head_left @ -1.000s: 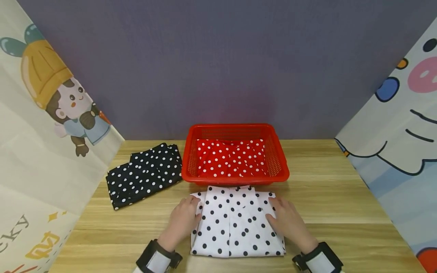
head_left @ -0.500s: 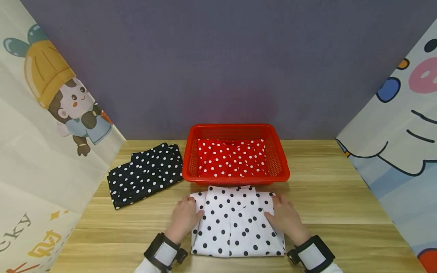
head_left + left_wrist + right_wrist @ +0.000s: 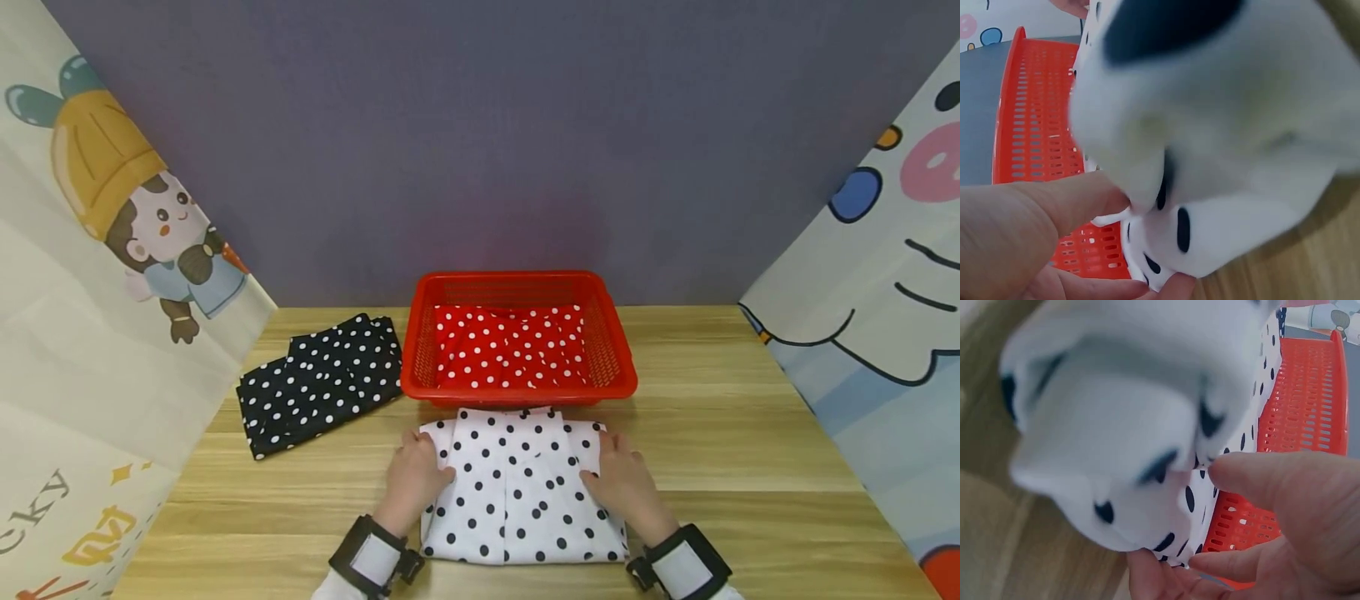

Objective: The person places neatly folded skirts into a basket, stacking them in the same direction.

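Note:
A folded white cloth with black polka dots lies on the wooden table in front of the red basket. My left hand pinches its left edge, thumb on top; in the left wrist view the thumb presses into the fabric and fingertips show at the lower edge. On the opposite side my right hand pinches the right edge the same way, its thumb on the cloth in the right wrist view. The near part of the cloth bulges close to both wrist cameras and is blurred.
The red plastic basket stands just behind the white cloth and holds a folded red cloth with white dots. Left of it lies a folded black cloth with white dots. A grey wall rises behind the table.
Both hands have shifted slightly inward along the sides of the white cloth, and the left thumb lies further over it. The cloth, basket and black cloth stay in place.

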A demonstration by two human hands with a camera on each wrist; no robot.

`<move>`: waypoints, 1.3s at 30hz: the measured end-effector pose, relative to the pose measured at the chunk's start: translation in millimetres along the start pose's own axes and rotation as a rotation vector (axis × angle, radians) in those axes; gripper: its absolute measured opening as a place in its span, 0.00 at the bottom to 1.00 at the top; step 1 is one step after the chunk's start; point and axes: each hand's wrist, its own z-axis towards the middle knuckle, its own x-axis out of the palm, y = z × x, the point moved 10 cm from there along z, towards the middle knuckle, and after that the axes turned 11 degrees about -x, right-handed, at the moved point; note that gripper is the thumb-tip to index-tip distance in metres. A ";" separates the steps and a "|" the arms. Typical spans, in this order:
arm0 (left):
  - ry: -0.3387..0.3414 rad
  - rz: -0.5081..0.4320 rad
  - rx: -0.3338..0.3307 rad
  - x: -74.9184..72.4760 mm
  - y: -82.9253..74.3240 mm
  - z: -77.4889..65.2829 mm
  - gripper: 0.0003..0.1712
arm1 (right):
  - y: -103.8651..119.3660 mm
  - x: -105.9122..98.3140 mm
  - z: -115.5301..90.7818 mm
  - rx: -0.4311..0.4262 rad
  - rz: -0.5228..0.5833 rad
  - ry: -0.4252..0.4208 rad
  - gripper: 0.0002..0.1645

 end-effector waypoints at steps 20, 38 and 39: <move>-0.013 -0.114 0.048 3.8 -3.6 -0.3 0.13 | 7.5 7.1 -0.6 -0.018 0.178 -0.047 0.25; -0.053 -0.273 0.080 -20.5 -1.4 -26.6 0.15 | 7.3 -10.2 -28.2 -0.053 0.229 -0.246 0.21; -0.061 -0.275 0.084 -22.3 -1.3 -28.8 0.15 | 8.0 -12.5 -31.3 -0.053 0.219 -0.260 0.21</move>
